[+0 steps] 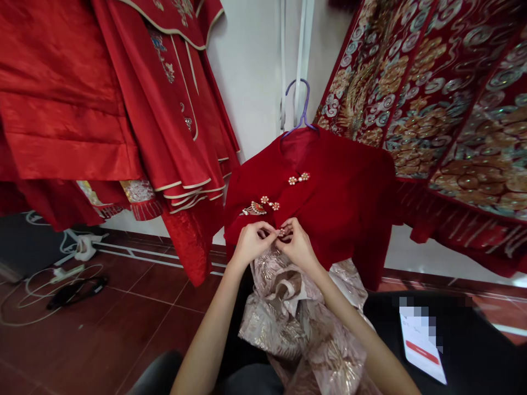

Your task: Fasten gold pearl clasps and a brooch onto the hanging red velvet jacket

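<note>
A red velvet jacket (337, 181) hangs in front of me on a purple hanger (304, 112). Pearl flower clasps (298, 178) run down its front, and a fan-shaped brooch (254, 208) is pinned at the left. At the lowest flower clasp (282, 232), my left hand (256, 241) pinches from one side. My right hand (300, 242) grips the same clasp from the other side, its fingertips close to the left ones. Fingers partly cover the clasp, so whether it is fastened is hidden. Below my hands, a crumpled pale pink-gold brocade garment (284, 318) lies across my lap.
Red garments (164, 99) hang at the left, and embroidered, fringed ones (444, 109) at the right. A phone (420, 345) lies on a black surface (477, 340) at the lower right. Cables (76, 291) trail over the tiled floor (123, 323).
</note>
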`<state>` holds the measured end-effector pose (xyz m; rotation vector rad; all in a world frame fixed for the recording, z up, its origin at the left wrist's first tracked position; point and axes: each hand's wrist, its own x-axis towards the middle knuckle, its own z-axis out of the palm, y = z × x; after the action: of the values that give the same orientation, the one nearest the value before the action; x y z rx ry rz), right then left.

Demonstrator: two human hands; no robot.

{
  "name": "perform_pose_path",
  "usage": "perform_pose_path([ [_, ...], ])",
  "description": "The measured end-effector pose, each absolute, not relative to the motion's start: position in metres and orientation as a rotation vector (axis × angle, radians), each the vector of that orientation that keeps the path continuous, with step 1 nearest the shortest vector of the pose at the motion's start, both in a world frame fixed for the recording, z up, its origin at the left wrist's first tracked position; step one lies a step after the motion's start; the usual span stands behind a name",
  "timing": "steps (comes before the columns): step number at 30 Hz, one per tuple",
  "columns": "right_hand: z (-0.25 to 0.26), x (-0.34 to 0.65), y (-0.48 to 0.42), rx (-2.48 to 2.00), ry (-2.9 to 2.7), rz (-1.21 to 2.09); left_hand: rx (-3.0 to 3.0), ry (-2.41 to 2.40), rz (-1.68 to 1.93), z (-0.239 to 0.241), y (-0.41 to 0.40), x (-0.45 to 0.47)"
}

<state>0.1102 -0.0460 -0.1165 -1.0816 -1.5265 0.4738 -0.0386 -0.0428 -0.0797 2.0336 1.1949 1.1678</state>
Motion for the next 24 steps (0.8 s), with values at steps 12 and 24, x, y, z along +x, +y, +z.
perform_pose_path([
  [12, -0.098, 0.114, -0.06, -1.011, -1.332, 0.199, 1.057, 0.745, 1.34, -0.068, 0.015, -0.018],
  [24, -0.099, 0.112, -0.06, -1.016, -1.393, 0.232, 0.981, 0.837, 1.425, -0.074, 0.025, -0.006],
])
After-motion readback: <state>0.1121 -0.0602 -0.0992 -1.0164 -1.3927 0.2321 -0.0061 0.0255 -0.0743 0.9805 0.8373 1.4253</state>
